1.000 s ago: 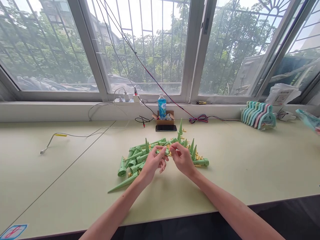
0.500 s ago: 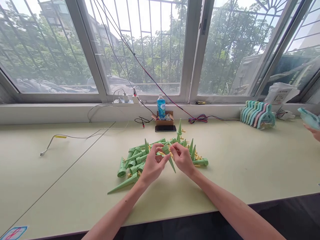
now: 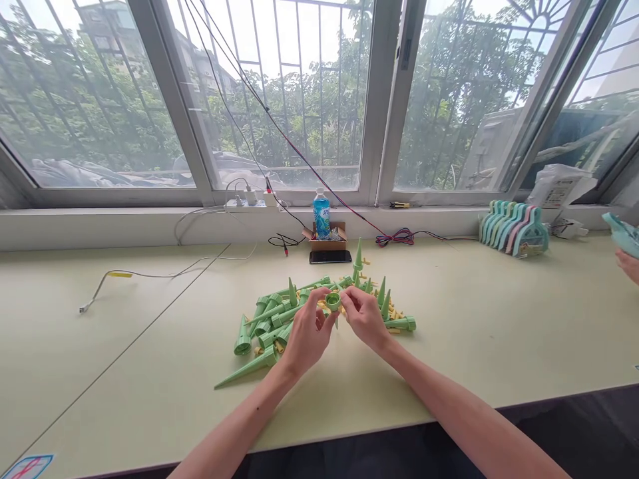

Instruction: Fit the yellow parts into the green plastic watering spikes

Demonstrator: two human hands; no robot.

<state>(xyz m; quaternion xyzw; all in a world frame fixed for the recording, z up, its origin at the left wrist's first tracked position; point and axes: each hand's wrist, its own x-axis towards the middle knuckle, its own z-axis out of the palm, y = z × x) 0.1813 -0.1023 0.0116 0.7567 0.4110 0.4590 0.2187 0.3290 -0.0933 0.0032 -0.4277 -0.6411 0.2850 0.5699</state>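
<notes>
My left hand [image 3: 313,329] is closed around a green plastic watering spike [image 3: 333,303], thumb and fingers on either side of its collar. The spike's round open end faces me, and only a little of its tip shows below. At the collar's right side, my right hand [image 3: 364,315] is pinched; whatever its fingertips hold is hidden. Behind and beside both hands lies a pile of similar green spikes [image 3: 273,318], some standing point up. Small yellow valve pieces [image 3: 397,314] lie among them on the right.
Beyond the pile are a black phone [image 3: 330,257], a small cardboard box [image 3: 339,243] and a blue bottle [image 3: 322,214]. Coiled cable [image 3: 395,237] and a row of pastel hangers [image 3: 515,228] are at the back right. Another person's hand [image 3: 628,263] holds a teal item at the right edge.
The spike in my left hand has tipped so its open end now faces me; before, its point slanted down to the right. My right hand stays close beside it.
</notes>
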